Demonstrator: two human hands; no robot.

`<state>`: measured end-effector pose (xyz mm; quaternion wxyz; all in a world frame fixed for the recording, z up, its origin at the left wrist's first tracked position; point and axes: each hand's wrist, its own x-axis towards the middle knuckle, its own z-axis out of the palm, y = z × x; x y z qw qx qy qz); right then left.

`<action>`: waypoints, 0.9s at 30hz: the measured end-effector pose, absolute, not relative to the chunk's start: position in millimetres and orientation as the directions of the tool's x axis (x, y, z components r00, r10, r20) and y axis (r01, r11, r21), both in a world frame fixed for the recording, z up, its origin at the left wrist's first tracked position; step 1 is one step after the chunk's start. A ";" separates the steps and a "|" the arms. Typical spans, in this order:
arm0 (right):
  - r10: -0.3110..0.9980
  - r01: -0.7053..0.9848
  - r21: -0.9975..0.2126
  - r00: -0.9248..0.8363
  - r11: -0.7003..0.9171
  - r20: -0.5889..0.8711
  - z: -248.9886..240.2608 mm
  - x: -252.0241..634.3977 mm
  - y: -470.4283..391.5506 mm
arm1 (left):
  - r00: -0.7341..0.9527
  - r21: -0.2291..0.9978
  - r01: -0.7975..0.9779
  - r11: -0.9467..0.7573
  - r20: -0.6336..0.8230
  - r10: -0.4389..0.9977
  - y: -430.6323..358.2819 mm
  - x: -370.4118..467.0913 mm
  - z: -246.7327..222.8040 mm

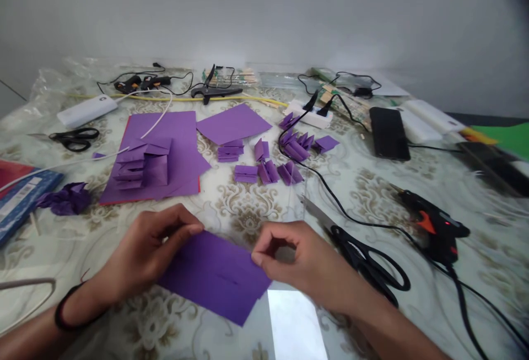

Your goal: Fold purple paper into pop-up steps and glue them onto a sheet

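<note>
A purple sheet of paper (215, 277) hangs between my two hands, tilted over the patterned tablecloth. My left hand (152, 250) pinches its upper left corner between thumb and fingers. At the upper right edge, my right hand (289, 250) has thumb and forefinger closed on the paper. A crease or short mark shows near the sheet's middle. Beyond my left hand lies a stack of purple sheets (177, 128) with folded strips (132, 167) on top. Small folded purple pieces (268, 171) are grouped past my right hand.
Black-handled scissors (367, 261) lie beside my right forearm, with a glue gun (433, 225) and its cord farther right. A phone (388, 133) and a white power strip (309, 113) sit behind. Crumpled purple paper (66, 199) and smaller scissors (76, 138) are at left.
</note>
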<state>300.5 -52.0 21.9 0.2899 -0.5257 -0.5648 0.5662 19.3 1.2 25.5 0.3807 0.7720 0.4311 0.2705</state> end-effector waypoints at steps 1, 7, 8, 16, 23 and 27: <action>0.925 0.296 -0.937 -0.269 -0.186 -0.268 21.9 308.8 -49.4 | 0.443 0.815 0.473 -0.335 0.109 0.890 6.2 15.9 24.9; 0.990 0.387 -0.920 -0.091 -0.067 -0.111 25.1 331.2 -41.6 | 0.299 0.869 0.459 -0.187 0.047 0.953 13.7 12.1 14.7; 0.994 0.384 -0.922 -0.075 -0.040 -0.074 25.9 326.5 -42.9 | 0.330 0.871 0.460 -0.175 0.016 0.944 9.6 14.7 13.0; 0.965 0.303 -0.949 -0.209 -0.089 -0.158 23.0 279.5 -56.2 | 0.491 0.885 0.421 -0.201 -0.036 0.871 -17.2 33.6 14.8; 0.959 0.311 -0.948 -0.243 -0.068 -0.149 21.4 272.4 -59.8 | 0.580 0.902 0.402 -0.156 -0.119 0.806 -17.5 35.2 16.4; 0.963 0.341 -0.940 -0.245 -0.019 -0.108 24.0 283.7 -55.7 | 0.506 0.887 0.427 -0.179 -0.070 0.859 -11.3 30.1 20.5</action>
